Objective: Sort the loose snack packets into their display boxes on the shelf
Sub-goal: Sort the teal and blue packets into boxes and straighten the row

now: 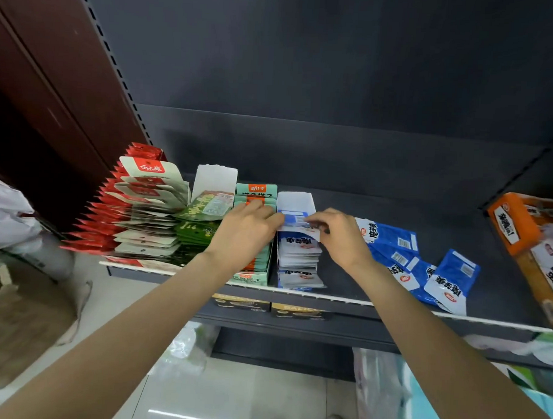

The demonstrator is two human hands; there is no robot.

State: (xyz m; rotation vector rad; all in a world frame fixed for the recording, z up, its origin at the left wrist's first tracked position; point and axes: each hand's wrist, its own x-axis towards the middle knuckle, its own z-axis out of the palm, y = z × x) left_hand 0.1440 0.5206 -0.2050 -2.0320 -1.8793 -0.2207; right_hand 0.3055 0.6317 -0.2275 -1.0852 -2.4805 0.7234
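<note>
A blue and white display box (296, 201) stands on the dark shelf (381, 169), with a row of matching packets (298, 251) inside it. At the back of that row, both hands meet on a blue and white packet (295, 222). My left hand (247, 227) grips its left edge, and my right hand (340, 234) pinches its right edge. Several loose blue packets (418, 263) lie flat on the shelf to the right of the box.
Left of the blue box stand a teal box of packets (257, 189), green packets (202, 215) and red and white packets (142, 203). An orange carton (518, 226) sits at the far right. The shelf's front edge (344, 299) runs below. Goods lie on the floor.
</note>
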